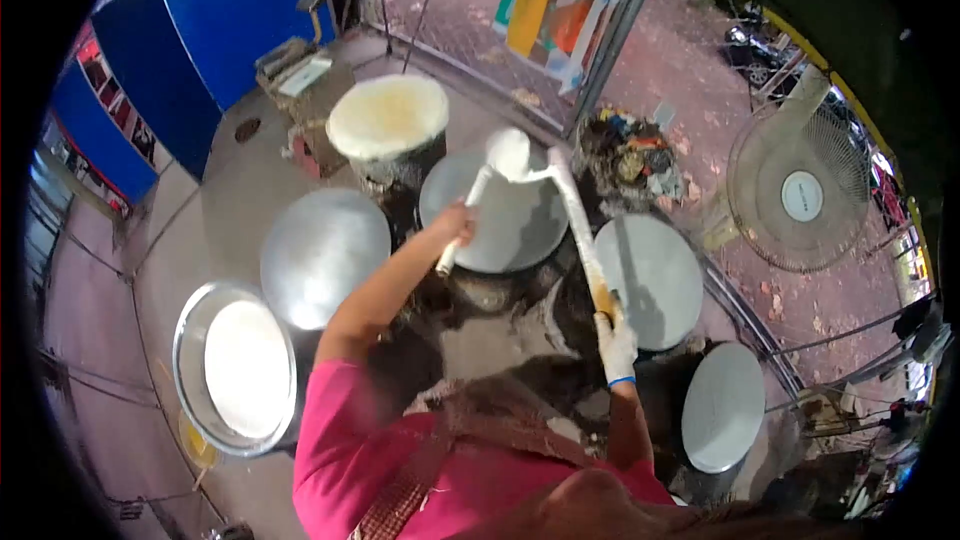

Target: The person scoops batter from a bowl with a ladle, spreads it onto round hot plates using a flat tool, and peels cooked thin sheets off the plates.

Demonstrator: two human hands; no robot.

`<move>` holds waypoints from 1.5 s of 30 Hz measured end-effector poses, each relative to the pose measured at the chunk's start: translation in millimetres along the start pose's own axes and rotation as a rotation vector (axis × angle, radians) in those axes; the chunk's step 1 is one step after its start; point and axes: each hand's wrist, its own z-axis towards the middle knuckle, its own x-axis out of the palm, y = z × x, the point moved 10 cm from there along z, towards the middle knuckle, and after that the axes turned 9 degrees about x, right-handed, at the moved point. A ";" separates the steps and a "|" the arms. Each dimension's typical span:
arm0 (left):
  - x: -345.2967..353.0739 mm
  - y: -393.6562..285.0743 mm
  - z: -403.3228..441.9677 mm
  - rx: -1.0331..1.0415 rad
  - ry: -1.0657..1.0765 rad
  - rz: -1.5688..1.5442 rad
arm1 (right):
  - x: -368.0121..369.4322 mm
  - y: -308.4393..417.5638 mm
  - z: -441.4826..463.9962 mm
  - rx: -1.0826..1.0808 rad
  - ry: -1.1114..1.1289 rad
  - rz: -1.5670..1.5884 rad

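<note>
My bare left hand [455, 224] is closed around a whitish stick [478, 188] that slants up over a round grey plate [500, 225]. In my right hand [616, 345], which wears a white glove with a blue cuff, is the brown lower end of a long white-coated stick [575, 210]. A white lump [510, 154] lies between the upper ends of the two sticks, above the plate's far edge. Whether the lump hangs from them or rests on something is unclear.
Round lids [325, 255], [650, 280] and a tilted disc [724, 408] surround the middle plate. A metal basin [186, 365] holds white material at the left. Beyond stands a drum with a cream top [388, 116]. A fan [802, 196] is at the right, near a debris pile [630, 155].
</note>
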 end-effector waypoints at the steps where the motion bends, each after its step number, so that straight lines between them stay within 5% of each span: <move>1: 6.6 -6.4 19.3 0.032 -0.045 0.091 | 9.4 17.4 9.8 -0.081 -0.004 0.033; 4: 2.3 36.7 99.8 0.118 -0.101 0.193 | 63.3 64.4 39.7 -0.041 0.140 -0.186; 6: -23.9 64.1 138.6 0.108 -0.219 0.299 | 125.0 31.5 66.8 -0.030 0.146 -0.291; 7: -39.1 60.8 148.4 0.206 -0.257 0.622 | 138.0 16.7 75.9 -0.083 0.134 -0.294; 10: -53.4 20.4 127.3 0.412 -0.366 1.267 | 116.2 -15.5 96.0 -0.046 0.148 0.215; 11: -51.1 5.4 112.9 0.457 -0.398 1.429 | 109.2 -13.8 93.8 0.154 0.226 0.441; 14: -44.3 -11.5 105.5 0.541 -0.370 1.485 | 134.4 32.6 95.9 0.306 0.109 1.042; 15: -45.3 -18.3 105.2 0.524 -0.391 1.391 | 171.1 40.2 101.5 0.309 0.285 0.885; 16: -41.9 -31.6 110.3 0.509 -0.410 1.305 | 194.4 43.4 114.7 0.050 0.195 0.256; 19: -48.4 -88.2 95.3 0.718 -0.532 0.999 | 171.4 37.7 118.1 0.138 0.173 -0.181; 20: -54.6 -109.0 83.0 0.823 -0.566 0.882 | 167.3 33.8 122.0 0.186 0.213 -0.089; 22: -70.9 -114.4 63.4 0.748 -0.423 0.703 | 239.3 -12.1 142.4 0.212 0.096 0.700; 23: -80.1 -108.7 53.8 0.693 -0.379 0.698 | 229.1 37.2 124.5 0.411 0.171 1.011; 25: -113.6 -54.9 44.3 0.582 -0.279 0.701 | 289.3 59.0 148.6 0.276 0.244 0.646; 26: -138.6 -11.2 38.6 0.547 -0.245 0.727 | 230.0 112.8 145.7 0.130 0.200 0.107; 28: -142.7 9.8 -29.5 0.546 -0.217 0.760 | 188.8 114.3 149.8 0.063 0.206 0.013; 30: -160.4 33.0 -74.3 0.577 -0.180 0.680 | 179.4 61.6 143.8 0.219 0.281 0.196; 32: -168.0 44.8 -108.5 0.678 -0.133 0.631 | 233.6 26.9 115.5 0.429 0.226 1.055; 34: -193.8 72.9 -101.6 0.449 -0.173 0.561 | 259.7 74.2 96.4 0.307 0.141 0.904; 35: -204.8 94.6 -105.6 0.326 -0.207 0.518 | 293.9 83.3 94.3 0.447 0.335 0.719; 36: -203.2 99.2 -112.2 0.297 -0.211 0.478 | 268.7 110.8 102.5 0.207 0.327 0.411; 38: -202.4 94.6 -117.3 0.263 -0.225 0.461 | 219.8 100.7 106.9 0.201 0.343 0.368; 41: -202.2 86.5 -119.4 0.293 -0.220 0.624 | 207.1 31.9 111.0 0.318 0.168 0.998; 42: -199.8 89.3 -120.7 0.303 -0.214 0.695 | 211.0 33.7 96.4 0.520 0.255 0.753; 43: -212.0 105.6 -115.8 0.241 -0.234 0.794 | 250.0 42.0 90.5 0.467 0.279 0.898; 45: -211.5 115.6 -114.3 0.452 -0.257 0.519 | 285.9 67.5 90.7 0.461 0.447 1.007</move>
